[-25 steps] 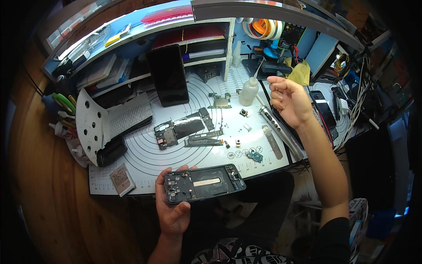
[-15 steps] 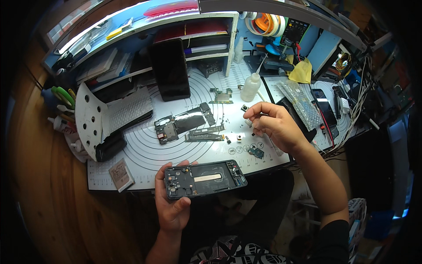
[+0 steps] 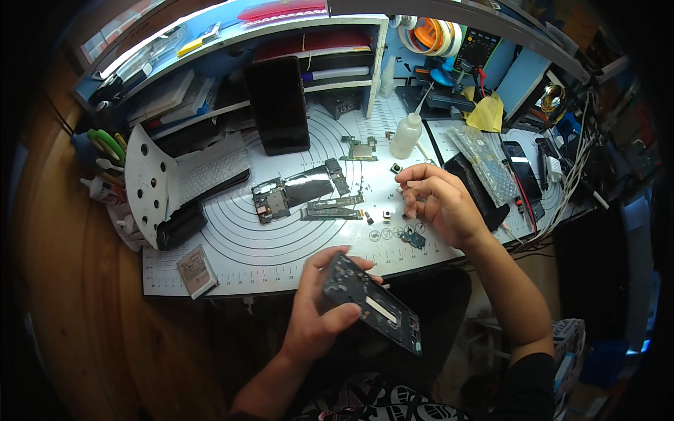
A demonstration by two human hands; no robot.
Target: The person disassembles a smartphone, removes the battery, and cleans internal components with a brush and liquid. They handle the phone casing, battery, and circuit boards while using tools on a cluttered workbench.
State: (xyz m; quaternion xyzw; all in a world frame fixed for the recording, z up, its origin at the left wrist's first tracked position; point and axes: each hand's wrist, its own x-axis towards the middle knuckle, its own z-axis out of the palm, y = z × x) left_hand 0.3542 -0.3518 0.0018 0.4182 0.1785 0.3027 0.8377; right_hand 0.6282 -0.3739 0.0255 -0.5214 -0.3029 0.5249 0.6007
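My left hand (image 3: 314,309) grips a dark phone frame (image 3: 375,312) by one end, just off the table's front edge. The frame is tilted, its inner side facing up, with a pale strip along its middle. Over the right part of the table hovers my right hand (image 3: 446,210), fingers curled and pinched; what they hold, if anything, is too small to make out. Close by lie a small camera module (image 3: 397,169) and a small dark circuit board (image 3: 413,240). Left of it are two flex cables (image 3: 331,209) and a black phone inner cover (image 3: 295,193).
A black phone (image 3: 277,105) stands upright at the back. Behind my right hand are a dropper bottle (image 3: 406,136) and a green circuit board (image 3: 359,149). A battery (image 3: 196,271) lies at the front left corner, bubble wrap (image 3: 484,168) at the right.
My left hand has moved right and turned the phone frame, so its far end now points down and to the right. My right hand has shifted only slightly.
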